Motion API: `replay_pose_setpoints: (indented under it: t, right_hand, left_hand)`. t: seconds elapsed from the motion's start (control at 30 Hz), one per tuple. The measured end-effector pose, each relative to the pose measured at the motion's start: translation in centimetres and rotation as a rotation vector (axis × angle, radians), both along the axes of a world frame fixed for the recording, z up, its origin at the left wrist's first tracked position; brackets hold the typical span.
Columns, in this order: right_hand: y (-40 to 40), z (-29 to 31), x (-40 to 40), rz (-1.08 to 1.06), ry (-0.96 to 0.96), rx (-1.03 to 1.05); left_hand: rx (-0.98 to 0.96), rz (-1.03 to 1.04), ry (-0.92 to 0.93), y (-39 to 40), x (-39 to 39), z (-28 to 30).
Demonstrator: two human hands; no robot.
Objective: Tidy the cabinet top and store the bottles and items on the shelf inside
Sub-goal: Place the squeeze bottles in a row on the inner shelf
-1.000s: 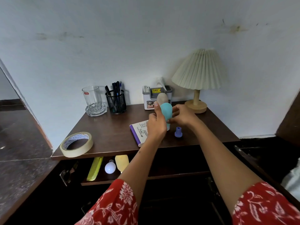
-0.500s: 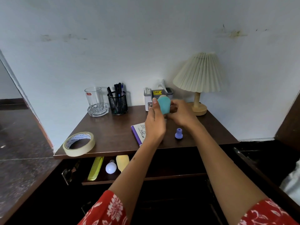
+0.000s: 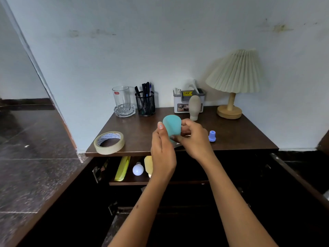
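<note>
A dark wooden cabinet top (image 3: 135, 134) stands against a pale, stained wall, beside a polished stone floor. Above its front edge, a person's left hand (image 3: 162, 150) and right hand (image 3: 195, 139) together grasp a teal bottle (image 3: 171, 127), held upright with its long axis vertical and rounded end up. Behind the bottle sit a beige bottle (image 3: 194, 107), a tissue box (image 3: 185, 100) and a pleated lamp (image 3: 233, 82); a blue cap (image 3: 212, 136) lies to its right, a tape roll (image 3: 109, 142) to its left. Below, the inner shelf (image 3: 187, 182) holds a comb (image 3: 122, 168), a bulb (image 3: 138, 169) and a yellow bottle (image 3: 148, 164).
</note>
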State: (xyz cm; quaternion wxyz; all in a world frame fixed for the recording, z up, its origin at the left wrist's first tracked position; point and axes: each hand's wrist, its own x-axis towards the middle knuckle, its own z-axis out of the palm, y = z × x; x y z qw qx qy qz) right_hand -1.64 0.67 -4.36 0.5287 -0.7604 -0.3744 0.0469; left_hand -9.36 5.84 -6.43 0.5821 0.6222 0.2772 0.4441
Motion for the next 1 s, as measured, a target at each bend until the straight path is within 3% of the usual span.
replay_pose_setpoints:
  t: [0.2, 0.6, 0.83, 1.0]
  right_hand:
    - [0.0, -2.5, -2.7, 0.040, 0.028, -0.005]
    - [0.7, -9.9, -4.0, 0.038, 0.116, -0.171]
    - [2.0, -14.4, -2.4, 0.046, 0.224, -0.295]
    - [3.1, -15.8, -1.0, 0.022, 0.234, -0.326]
  left_hand:
    - [-0.010, 0.052, -0.004, -0.4, -2.7, -2.7]
    - [-0.105, 0.076, 0.174, -0.1, -4.6, -8.9]
    - [-0.109, -0.005, 0.314, 1.1, -3.9, -13.3]
    - [-0.126, -0.044, 0.316, 2.3, -2.5, -14.5]
